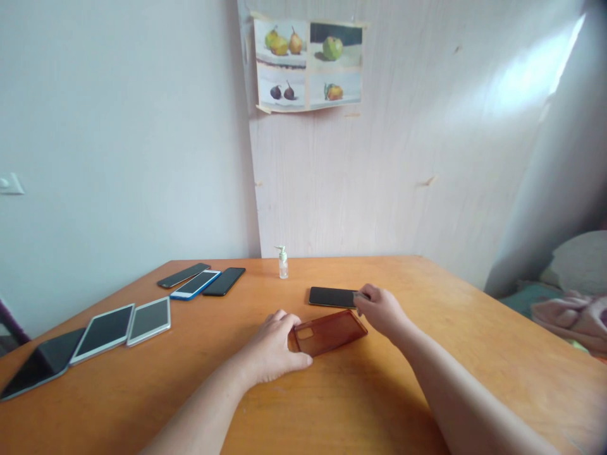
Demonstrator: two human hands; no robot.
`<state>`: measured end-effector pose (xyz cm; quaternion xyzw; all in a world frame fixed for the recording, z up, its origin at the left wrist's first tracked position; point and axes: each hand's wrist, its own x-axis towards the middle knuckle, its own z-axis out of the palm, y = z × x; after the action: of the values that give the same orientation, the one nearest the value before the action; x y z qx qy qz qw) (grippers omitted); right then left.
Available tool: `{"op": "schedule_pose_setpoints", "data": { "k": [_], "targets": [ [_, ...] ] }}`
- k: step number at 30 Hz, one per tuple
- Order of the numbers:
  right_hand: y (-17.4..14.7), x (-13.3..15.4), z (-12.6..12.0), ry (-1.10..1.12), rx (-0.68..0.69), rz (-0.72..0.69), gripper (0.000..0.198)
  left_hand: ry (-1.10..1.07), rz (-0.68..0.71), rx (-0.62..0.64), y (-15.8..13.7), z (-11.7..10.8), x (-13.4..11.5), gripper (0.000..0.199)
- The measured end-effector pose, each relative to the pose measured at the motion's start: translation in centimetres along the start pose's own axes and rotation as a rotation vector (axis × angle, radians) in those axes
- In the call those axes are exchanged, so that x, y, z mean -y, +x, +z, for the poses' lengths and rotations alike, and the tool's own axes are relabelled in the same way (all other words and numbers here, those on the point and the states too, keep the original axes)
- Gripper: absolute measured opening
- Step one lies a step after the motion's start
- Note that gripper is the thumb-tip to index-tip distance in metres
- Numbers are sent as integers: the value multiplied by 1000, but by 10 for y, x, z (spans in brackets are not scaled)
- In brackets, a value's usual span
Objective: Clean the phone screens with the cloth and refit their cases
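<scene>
Brown phone case (332, 332) between left hand (275, 346) and right hand (383, 311), dark phone (332, 297) just beyond it.
The left hand holds the case's end; the right hand curls at the phone's end, grip unclear. A loose pinch there could let the phone slip against the bench (332, 411).

The left hand (272, 347) is entirely bare, with a broad, gently rounded back and a thumb (300, 361) that ends in a blunt, rounded tip. The right hand (384, 313) is bare as well, its knuckles softly rounded and its fingertips too small and blurred to make out in detail. Both the left forearm (203, 404) and the right forearm (455, 379) are uncovered as far as they show, smooth in outline, slim at the wrist and widening toward the lower edge of the view.
</scene>
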<state>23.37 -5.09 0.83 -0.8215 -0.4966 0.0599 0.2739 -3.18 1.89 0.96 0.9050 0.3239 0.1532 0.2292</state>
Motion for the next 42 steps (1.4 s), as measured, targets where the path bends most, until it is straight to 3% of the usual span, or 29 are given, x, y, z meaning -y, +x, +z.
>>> {"op": "schedule_pose_setpoints", "data": {
  "k": [3, 8, 12, 15, 20, 28, 35, 39, 42],
  "targets": [
    [10, -19, -7, -38, 36, 93, 32, -29, -11, 49, -2, -10, 12, 44],
    [11, -32, -11, -183, 34, 167, 24, -62, -22, 143, -6, -24, 27, 59],
    [9, -27, -3, -268, -48, 35, 45, -74, -28, 154, -9, -28, 28, 64],
    [9, -24, 10, -280, 29, -105, 56, -79, -41, 141, -9, -26, 28, 64],
    [8, -24, 22, -306, 130, -108, 65, -95, -76, 126, -8, -22, 29, 64],
    [10, -21, 22, -340, 41, -133, 81, -97, -79, 112, -8, -21, 26, 63],
    [10, -18, 24, -259, 66, -204, 66, -99, -83, 105, -8, -20, 27, 60],
    [6, -9, 17, -192, 12, -168, 62, -107, -83, 94, -7, -18, 28, 61],
    [6, -7, 15, -3, 27, -61, 59, -99, -68, 82, -7, -17, 27, 61]
  ]
}}
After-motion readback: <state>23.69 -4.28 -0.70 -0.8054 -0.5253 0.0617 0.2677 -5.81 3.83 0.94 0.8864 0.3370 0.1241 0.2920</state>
